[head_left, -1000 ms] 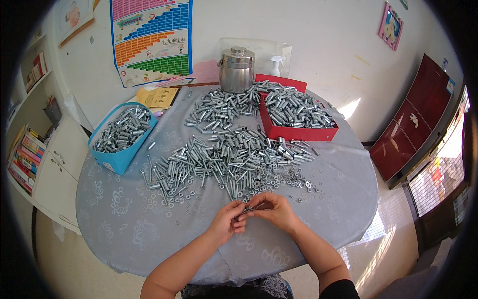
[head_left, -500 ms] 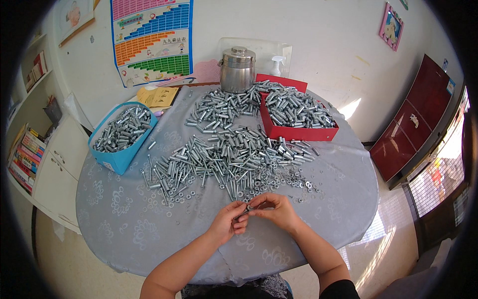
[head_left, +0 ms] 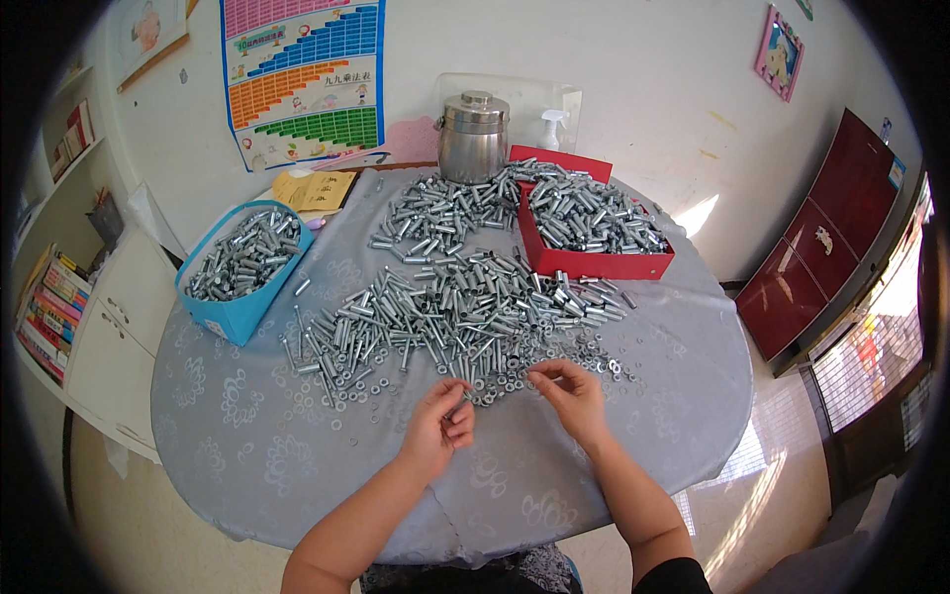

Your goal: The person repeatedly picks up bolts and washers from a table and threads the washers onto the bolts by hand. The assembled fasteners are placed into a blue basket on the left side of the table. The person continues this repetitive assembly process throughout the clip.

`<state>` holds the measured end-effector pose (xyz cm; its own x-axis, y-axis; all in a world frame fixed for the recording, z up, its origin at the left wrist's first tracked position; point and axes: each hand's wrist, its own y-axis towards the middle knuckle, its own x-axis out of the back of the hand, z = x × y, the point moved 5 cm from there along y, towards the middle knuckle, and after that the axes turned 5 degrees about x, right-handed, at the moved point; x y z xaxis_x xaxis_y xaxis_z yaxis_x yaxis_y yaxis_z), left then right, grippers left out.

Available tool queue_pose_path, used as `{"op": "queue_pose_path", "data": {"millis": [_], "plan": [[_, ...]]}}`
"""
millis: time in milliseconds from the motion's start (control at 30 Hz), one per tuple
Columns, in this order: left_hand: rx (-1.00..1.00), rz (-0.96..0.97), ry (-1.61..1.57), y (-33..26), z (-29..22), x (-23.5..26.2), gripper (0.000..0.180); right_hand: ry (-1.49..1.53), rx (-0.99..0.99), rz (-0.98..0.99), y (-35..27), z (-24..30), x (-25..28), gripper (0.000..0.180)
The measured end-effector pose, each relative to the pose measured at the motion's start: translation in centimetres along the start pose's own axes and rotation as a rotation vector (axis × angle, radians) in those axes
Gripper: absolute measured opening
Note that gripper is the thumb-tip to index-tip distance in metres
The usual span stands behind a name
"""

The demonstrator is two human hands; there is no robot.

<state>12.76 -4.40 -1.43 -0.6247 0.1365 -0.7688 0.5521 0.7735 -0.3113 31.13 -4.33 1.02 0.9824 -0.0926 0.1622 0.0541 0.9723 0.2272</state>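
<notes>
My left hand (head_left: 439, 426) is closed, its fingers curled round a small metal bolt that they mostly hide; a bit of metal shows at the fingertips. To its right, my right hand (head_left: 576, 404) has thumb and forefinger pinched together at the near edge of the loose nuts and washers (head_left: 492, 388). Whatever lies in that pinch is too small to make out. Beyond both hands spreads a heap of silvery bolts and metal sleeves (head_left: 445, 315) on the grey tablecloth (head_left: 297, 495).
A blue bin (head_left: 237, 322) full of metal sleeves stands at the left. At the back right is a red box (head_left: 604, 264), also full. Between them, behind another pile (head_left: 426, 213), stands a steel canister (head_left: 473, 139). A yellow packet (head_left: 315, 191) lies at the back left.
My hands were together over the near tablecloth; now they are apart. The right has moved right and forward to the washers, while the left has shifted slightly left.
</notes>
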Motion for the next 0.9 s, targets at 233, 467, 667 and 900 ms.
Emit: {"op": "queue_pose_path", "data": {"millis": [233, 467, 667, 900], "plan": [[-0.057, -0.031, -0.003, 0.2, -0.2, 0.4, 0.010, -0.566, 0.328, 0.122, 0.0, 1.5, -1.9, 0.014], [-0.018, -0.014, 0.064, 0.2, 0.4, 0.3, 0.010, -0.687, 0.398, 0.219, 0.0, 1.3, -2.9, 0.012], [-0.003, -0.016, 0.117, 0.3, 0.7, 0.2, 0.010, -0.641, 0.431, 0.279, -0.4, 0.9, -2.4, 0.013], [0.013, -0.044, 0.131, 0.1, 0.9, -0.1, 0.013, -0.666, 0.358, 0.301, -0.5, 1.3, -2.3, 0.019]]}}
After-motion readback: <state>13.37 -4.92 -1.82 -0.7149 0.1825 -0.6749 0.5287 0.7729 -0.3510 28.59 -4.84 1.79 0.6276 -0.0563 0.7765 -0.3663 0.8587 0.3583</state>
